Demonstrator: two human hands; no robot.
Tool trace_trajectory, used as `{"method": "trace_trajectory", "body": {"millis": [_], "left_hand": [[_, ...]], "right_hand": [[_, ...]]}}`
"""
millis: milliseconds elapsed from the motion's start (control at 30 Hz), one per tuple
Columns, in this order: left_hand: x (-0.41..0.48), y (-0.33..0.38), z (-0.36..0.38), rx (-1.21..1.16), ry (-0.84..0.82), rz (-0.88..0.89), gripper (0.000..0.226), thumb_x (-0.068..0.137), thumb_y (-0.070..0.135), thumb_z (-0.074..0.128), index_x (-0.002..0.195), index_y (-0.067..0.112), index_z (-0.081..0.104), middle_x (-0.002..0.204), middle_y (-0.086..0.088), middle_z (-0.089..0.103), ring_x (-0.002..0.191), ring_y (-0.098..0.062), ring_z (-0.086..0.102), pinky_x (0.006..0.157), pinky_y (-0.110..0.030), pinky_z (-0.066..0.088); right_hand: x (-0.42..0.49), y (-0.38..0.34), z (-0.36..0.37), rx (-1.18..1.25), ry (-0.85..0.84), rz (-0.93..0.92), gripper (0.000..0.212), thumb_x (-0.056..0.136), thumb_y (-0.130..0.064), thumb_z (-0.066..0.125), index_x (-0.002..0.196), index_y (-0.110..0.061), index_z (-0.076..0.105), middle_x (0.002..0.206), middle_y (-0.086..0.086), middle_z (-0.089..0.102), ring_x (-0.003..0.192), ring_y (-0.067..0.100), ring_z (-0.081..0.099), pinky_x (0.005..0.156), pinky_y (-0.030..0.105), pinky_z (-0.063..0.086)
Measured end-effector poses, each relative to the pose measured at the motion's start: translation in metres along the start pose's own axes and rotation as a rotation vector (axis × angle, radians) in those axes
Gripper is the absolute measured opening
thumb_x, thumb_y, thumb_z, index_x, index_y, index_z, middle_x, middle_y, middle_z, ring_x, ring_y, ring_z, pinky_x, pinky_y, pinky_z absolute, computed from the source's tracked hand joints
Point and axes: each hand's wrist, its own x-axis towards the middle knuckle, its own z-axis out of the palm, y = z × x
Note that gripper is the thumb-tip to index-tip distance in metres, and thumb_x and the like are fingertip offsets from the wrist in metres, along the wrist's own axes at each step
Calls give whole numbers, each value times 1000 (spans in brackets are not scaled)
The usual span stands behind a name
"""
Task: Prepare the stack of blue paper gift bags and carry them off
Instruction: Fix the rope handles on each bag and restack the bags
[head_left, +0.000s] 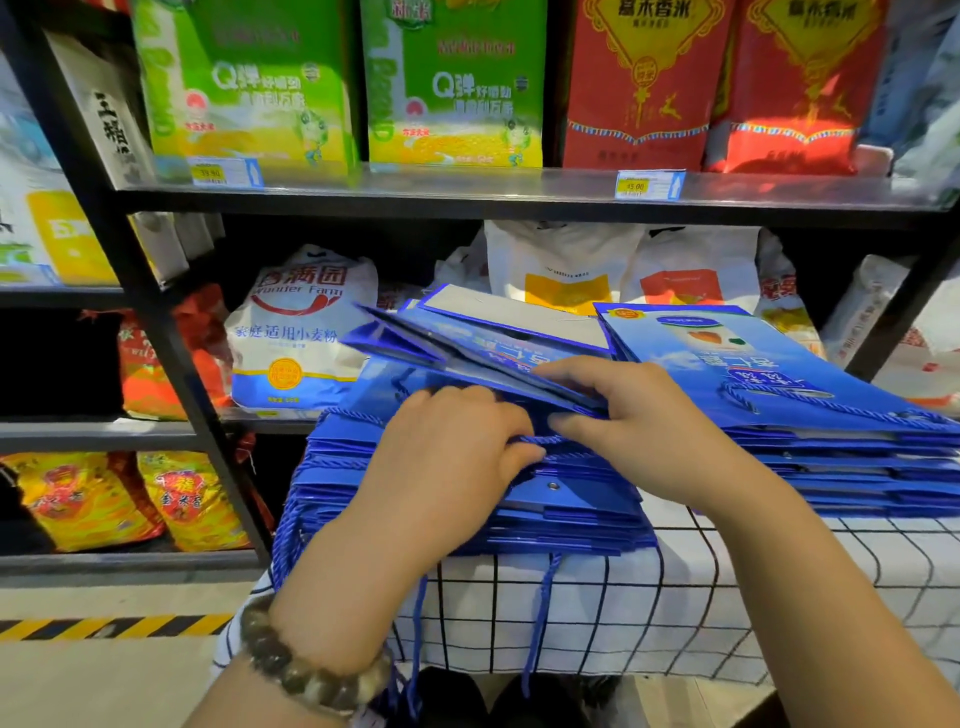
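Note:
Flat blue paper gift bags lie in two stacks on a table with a checked cloth (727, 587). On the left stack (571, 519) my left hand (447, 457) rests with fingers curled, pinching a blue rope handle near the top bags. My right hand (628, 415) grips the near edge of a few lifted bags (467, 338), which tilt up and fan open. The right stack (857, 457) sits beside it, its top bag (753, 364) showing a printed picture. Rope handles hang over the table's front edge.
A black metal shelf rack (156, 322) stands close behind the table, holding rice and flour sacks, with a white flour bag (296, 338) just left of the stacks. A yellow-black floor stripe (104, 626) runs at the lower left.

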Motion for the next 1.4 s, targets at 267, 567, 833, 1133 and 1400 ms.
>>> {"method": "trace_trajectory", "body": {"millis": [267, 567, 833, 1133, 1400], "left_hand": [[-12, -5, -36, -367, 47, -221, 35, 67, 58, 55, 55, 25, 55, 47, 7, 47, 50, -6, 43, 52, -25, 31], [-5, -4, -71, -713, 35, -106, 37, 76, 36, 65, 55, 6, 58, 35, 8, 29, 31, -7, 24, 34, -9, 19], [1, -9, -55, -593, -75, -128, 35, 78, 39, 61, 63, 8, 63, 42, 8, 40, 38, -6, 33, 38, -12, 26], [7, 4, -22, -298, -78, -189, 36, 90, 45, 47, 75, 18, 64, 70, 0, 60, 71, -16, 53, 66, -32, 46], [17, 15, -10, -411, -234, -101, 10, 87, 28, 56, 87, 37, 62, 80, 14, 59, 84, -8, 56, 79, -29, 48]], "right_hand": [[0, 5, -2, -22, -60, 15, 37, 81, -34, 66, 117, -30, 62, 112, -20, 61, 105, -2, 55, 93, 18, 41], [-8, 18, -4, 252, -176, 43, 35, 88, -45, 41, 110, -33, 66, 109, -26, 65, 105, -10, 56, 93, 10, 40], [-24, 31, -12, 190, 49, 16, 28, 70, -55, 56, 92, -40, 63, 97, -19, 66, 95, -6, 58, 81, 10, 44], [-39, 24, -14, -154, 50, 48, 24, 66, -46, 71, 69, -32, 51, 74, -12, 53, 71, 0, 52, 63, 12, 38], [-38, 5, -21, -71, 129, 163, 19, 83, -24, 65, 76, -27, 48, 53, -1, 56, 44, 10, 48, 47, 24, 38]]}}
